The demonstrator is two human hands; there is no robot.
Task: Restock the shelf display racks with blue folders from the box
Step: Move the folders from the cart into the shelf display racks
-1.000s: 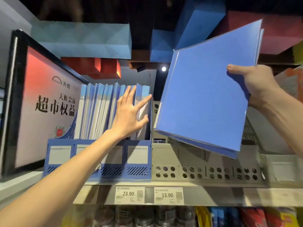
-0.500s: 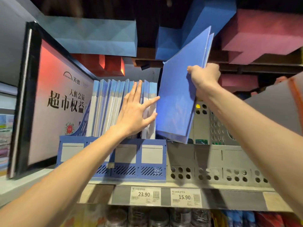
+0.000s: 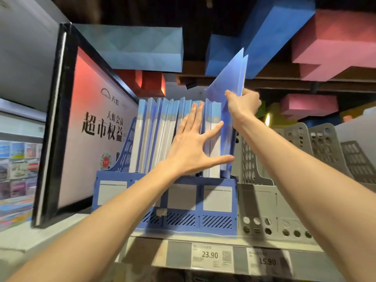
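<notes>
At nine o'clock I read a red-and-white sign board [image 3: 95,139]: the brand 天虹 on top, then 天虹会员 and, larger, 超市权益. At six o'clock, on the shelf edge [image 3: 142,254], one price tag [image 3: 210,255] shows 23.90; the second tag [image 3: 267,261], just at its three o'clock, shows 15.90, slightly blurred.

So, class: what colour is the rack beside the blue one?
The rack is grey, with round holes; the head view shows it.

Dim, dark overhead — a small warm lamp [image 3: 267,119] glows at right. The red sign [image 3: 95,127] is evenly lit. Wide-angle bending bows the edges; price tags [image 3: 211,256] and lower corners look soft — slightly blurred.
</notes>
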